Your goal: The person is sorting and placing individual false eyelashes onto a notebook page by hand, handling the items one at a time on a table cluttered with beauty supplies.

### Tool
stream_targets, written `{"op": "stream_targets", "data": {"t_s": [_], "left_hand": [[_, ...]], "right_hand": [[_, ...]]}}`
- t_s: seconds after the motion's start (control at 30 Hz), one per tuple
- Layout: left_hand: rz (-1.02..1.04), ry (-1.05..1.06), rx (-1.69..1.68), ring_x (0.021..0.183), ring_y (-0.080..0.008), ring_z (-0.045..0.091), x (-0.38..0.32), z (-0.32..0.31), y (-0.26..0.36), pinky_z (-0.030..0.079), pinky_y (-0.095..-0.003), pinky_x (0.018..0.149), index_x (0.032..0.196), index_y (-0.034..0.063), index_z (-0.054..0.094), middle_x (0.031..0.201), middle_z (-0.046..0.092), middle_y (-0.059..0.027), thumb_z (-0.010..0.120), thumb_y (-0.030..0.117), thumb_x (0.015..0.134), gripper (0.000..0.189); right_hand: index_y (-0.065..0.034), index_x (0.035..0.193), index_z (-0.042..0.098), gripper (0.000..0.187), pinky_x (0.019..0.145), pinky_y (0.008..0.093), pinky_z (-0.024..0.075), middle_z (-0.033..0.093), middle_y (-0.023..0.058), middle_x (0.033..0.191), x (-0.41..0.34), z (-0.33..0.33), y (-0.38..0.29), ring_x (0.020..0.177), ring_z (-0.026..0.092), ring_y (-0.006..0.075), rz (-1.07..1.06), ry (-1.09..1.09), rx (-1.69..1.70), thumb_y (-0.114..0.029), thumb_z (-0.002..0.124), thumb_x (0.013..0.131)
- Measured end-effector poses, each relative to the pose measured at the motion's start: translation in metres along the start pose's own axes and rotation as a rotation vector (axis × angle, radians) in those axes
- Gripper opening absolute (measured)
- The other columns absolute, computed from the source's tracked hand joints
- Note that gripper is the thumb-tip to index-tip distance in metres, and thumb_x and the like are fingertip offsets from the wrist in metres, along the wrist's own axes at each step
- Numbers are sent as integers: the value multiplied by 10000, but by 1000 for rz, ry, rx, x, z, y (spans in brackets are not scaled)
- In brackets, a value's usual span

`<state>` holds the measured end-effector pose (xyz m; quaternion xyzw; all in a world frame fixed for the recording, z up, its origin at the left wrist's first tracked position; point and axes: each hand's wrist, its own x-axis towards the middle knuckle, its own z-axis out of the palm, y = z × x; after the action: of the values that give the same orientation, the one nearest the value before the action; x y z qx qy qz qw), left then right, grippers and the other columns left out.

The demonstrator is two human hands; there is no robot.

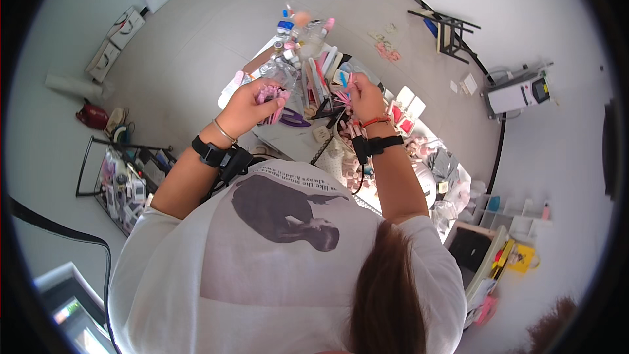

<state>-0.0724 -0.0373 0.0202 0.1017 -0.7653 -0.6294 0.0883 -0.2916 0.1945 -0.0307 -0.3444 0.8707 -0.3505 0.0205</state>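
My left hand (245, 110) is closed around a bundle of slim pink-ended sticks (271, 94). A crumpled transparent plastic bag (279, 71) lies just beyond it. Between the fingers of my right hand (366, 99) are thin sticks, a blue one (343, 80) among them; how many it grips is hard to tell. Several pink sticks (341, 99) fan out beside that hand, above a dotted pouch (334, 155). A purple looped object (295, 118) rests on the white table (280, 138) near my left fingers. Long files and brush-like tools (317, 81) lie between both hands.
Jars and bottles (290, 51) crowd the table's far end. Open white cases with red insides (405, 120) and many small pink bottles (351, 177) are at right. A loaded cart (125, 182) stands left. A white machine (516, 96) and tipped stool (444, 34) are farther right.
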Motion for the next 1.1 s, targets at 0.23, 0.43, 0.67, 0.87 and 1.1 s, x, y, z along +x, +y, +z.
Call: {"op": "stream_targets", "data": {"t_s": [0.23,0.43,0.67,0.87,1.1], "left_hand": [[-59,-214,-47,826,-65,570,46,2,14,509,-242,745,1182,38,649,960,640,9,723,119,904,299],[42,-399,-213,651,-53,549,83,14,18,455,-233,583,1082,-3,627,769,600,18,681,126,952,191],[-5,-596,-240,658,-53,540,109,15,18,451,-231,594,1071,-8,628,768,598,15,660,119,961,171],[42,-666,-159,659,-55,537,124,10,18,446,-233,586,1074,-12,624,764,592,14,661,118,963,174],[19,-712,-236,687,-55,528,135,11,-3,448,-237,599,1113,-16,630,798,599,10,682,121,923,240]], "right_hand": [[-49,1001,633,98,541,231,410,621,13,684,-25,-34,-43,609,563,67,168,2,526,-31,677,915],[-1,1104,664,171,678,214,488,693,12,907,-40,-62,-73,739,603,69,209,-6,857,-82,671,954],[-13,1213,635,469,776,255,527,693,56,1074,-41,-70,-102,907,658,100,116,-19,886,34,800,777],[5,1224,624,349,709,242,530,695,64,1052,-37,-61,-121,840,656,94,192,43,829,93,638,886],[-19,987,695,161,637,273,525,704,83,839,-32,-57,-131,744,675,151,292,12,398,59,698,846]]}}
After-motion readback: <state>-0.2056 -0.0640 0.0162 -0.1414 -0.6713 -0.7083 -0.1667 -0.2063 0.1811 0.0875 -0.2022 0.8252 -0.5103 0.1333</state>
